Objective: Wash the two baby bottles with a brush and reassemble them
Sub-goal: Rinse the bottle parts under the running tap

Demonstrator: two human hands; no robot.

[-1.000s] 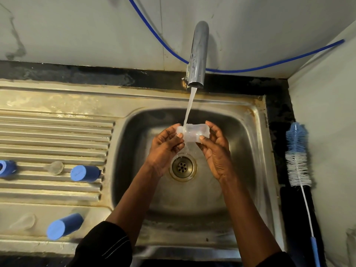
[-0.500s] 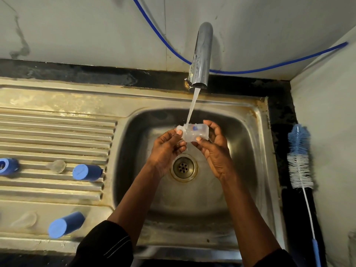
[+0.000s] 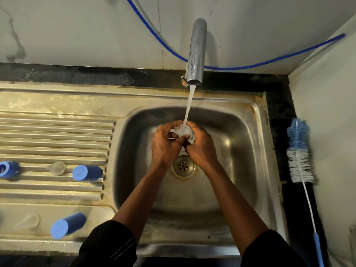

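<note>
Over the sink basin (image 3: 240, 170), my left hand (image 3: 165, 147) and my right hand (image 3: 202, 149) both grip a small clear baby bottle (image 3: 183, 131), its round end tipped up towards me. Water runs from the steel tap (image 3: 196, 53) straight onto it. On the draining board (image 3: 57, 132) lie two blue caps (image 3: 87, 172) (image 3: 67, 225), a blue ring (image 3: 8, 169) and two clear teats (image 3: 57, 168) (image 3: 27, 221). The blue and white bottle brush (image 3: 299, 157) lies on the dark counter to the right of the sink.
A blue hose (image 3: 250, 65) hangs along the back wall behind the tap. The drain (image 3: 184, 166) sits under my hands. A white wall (image 3: 327, 132) closes the right side, next to the brush.
The bottle was held sideways between my fingertips; now it is turned end-up and my hands have closed together around it under the stream.
</note>
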